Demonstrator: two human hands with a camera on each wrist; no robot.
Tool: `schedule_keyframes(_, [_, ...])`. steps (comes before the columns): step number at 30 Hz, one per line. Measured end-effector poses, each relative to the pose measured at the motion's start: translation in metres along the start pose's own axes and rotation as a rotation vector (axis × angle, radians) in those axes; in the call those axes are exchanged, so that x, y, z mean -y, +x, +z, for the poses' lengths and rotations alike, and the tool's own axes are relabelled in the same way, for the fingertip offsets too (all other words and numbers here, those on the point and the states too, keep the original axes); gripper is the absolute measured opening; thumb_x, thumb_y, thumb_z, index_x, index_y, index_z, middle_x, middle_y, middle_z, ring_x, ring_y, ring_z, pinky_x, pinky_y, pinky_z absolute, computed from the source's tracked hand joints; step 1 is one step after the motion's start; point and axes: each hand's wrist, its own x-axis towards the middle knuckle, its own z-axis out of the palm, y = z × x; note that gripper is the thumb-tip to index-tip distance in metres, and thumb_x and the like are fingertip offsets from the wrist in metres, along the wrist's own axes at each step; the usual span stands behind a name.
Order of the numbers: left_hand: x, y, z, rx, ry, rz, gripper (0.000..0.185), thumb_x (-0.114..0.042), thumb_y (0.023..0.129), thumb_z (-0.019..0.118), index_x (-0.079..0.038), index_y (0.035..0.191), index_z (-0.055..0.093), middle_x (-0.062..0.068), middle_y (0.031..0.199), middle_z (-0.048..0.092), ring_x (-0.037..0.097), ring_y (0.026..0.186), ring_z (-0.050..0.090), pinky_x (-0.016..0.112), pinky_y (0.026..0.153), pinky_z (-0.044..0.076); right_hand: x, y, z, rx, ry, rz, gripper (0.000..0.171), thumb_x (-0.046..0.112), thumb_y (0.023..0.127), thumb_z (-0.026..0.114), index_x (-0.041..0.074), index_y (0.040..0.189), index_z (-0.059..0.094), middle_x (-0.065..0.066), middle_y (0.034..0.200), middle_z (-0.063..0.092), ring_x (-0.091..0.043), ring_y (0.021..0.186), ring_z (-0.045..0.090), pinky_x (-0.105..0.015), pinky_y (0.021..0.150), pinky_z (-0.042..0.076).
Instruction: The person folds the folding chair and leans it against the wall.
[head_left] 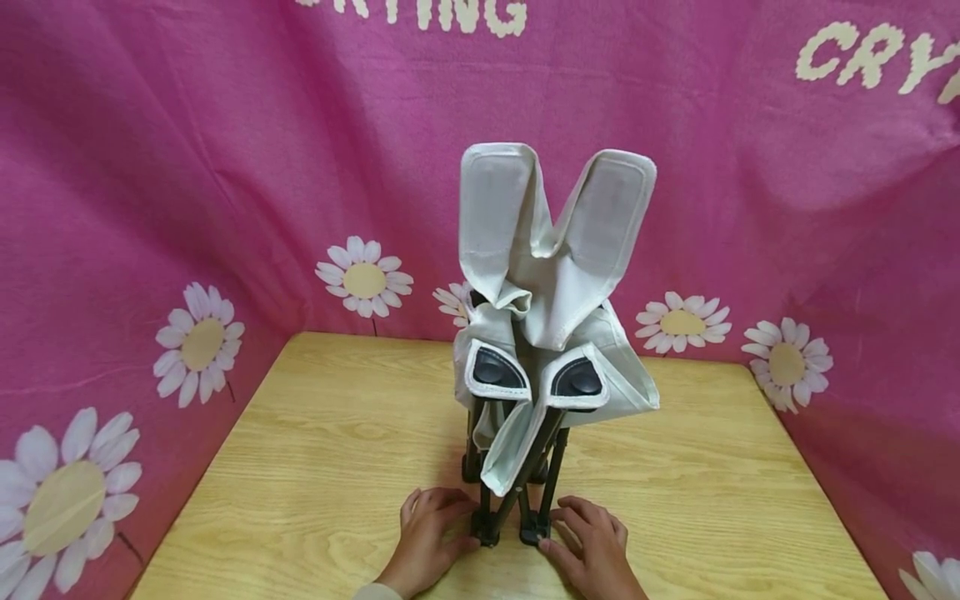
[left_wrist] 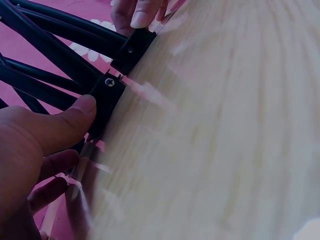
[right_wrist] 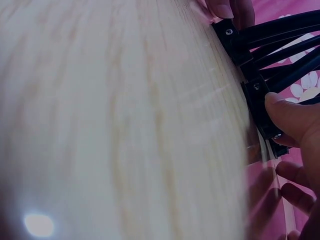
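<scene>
A folded camp chair (head_left: 551, 292) with pale grey fabric and a black frame (head_left: 525, 467) stands upright on the wooden table (head_left: 337, 467). My left hand (head_left: 442, 529) pinches the chair's front left foot (head_left: 485, 531). In the left wrist view its thumb (left_wrist: 75, 117) presses on that black foot block (left_wrist: 107, 97). My right hand (head_left: 577, 533) pinches the front right foot (head_left: 534, 531). The right wrist view shows its thumb (right_wrist: 287, 112) on the block (right_wrist: 260, 107). The two front feet stand close together on the tabletop.
A pink cloth with white daisies (head_left: 187, 208) hangs round the table at the back and on both sides. Bare wood lies to the left and right of the chair. The table's near edge is just below my hands.
</scene>
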Motion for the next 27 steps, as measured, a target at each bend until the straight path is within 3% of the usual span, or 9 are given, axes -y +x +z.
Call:
schedule_keyframes(11, [0.001, 0.002, 0.001, 0.002, 0.017, -0.007, 0.04, -0.027, 0.071, 0.082, -0.018, 0.108, 0.073, -0.003, 0.114, 0.061, 0.019, 0.11, 0.049, 0.054, 0.096, 0.018, 0.0, 0.001, 0.002, -0.042, -0.013, -0.023, 0.027, 0.05, 0.084, 0.07, 0.031, 0.103, 0.068, 0.003, 0.123, 0.058, -0.024, 0.118, 0.047, -0.054, 0.092, 0.021])
schedule_keyframes(17, [0.0, 0.012, 0.002, 0.023, 0.016, -0.036, 0.039, -0.026, 0.073, 0.081, -0.018, 0.11, 0.072, -0.002, 0.115, 0.061, 0.02, 0.111, 0.048, 0.057, 0.098, 0.019, 0.0, 0.006, 0.002, -0.093, -0.033, -0.055, 0.025, 0.043, 0.083, 0.074, 0.029, 0.103, 0.068, 0.002, 0.122, 0.058, -0.024, 0.116, 0.048, -0.053, 0.09, 0.021])
schedule_keyframes(23, [0.001, 0.015, 0.001, 0.046, 0.024, -0.056, 0.04, -0.026, 0.073, 0.081, -0.018, 0.112, 0.072, -0.002, 0.117, 0.06, 0.02, 0.112, 0.048, 0.058, 0.098, 0.019, 0.0, 0.01, 0.001, -0.059, -0.023, -0.019, 0.026, 0.044, 0.083, 0.072, 0.028, 0.103, 0.068, 0.001, 0.122, 0.058, -0.026, 0.117, 0.047, -0.055, 0.091, 0.021])
schedule_keyframes(27, [0.003, 0.014, 0.001, 0.049, 0.022, -0.053, 0.04, -0.026, 0.075, 0.08, -0.017, 0.113, 0.071, -0.001, 0.118, 0.061, 0.021, 0.113, 0.048, 0.059, 0.098, 0.018, 0.001, 0.01, 0.005, -0.09, -0.036, -0.054, 0.025, 0.042, 0.083, 0.073, 0.027, 0.103, 0.068, 0.0, 0.122, 0.058, -0.026, 0.116, 0.048, -0.055, 0.089, 0.022])
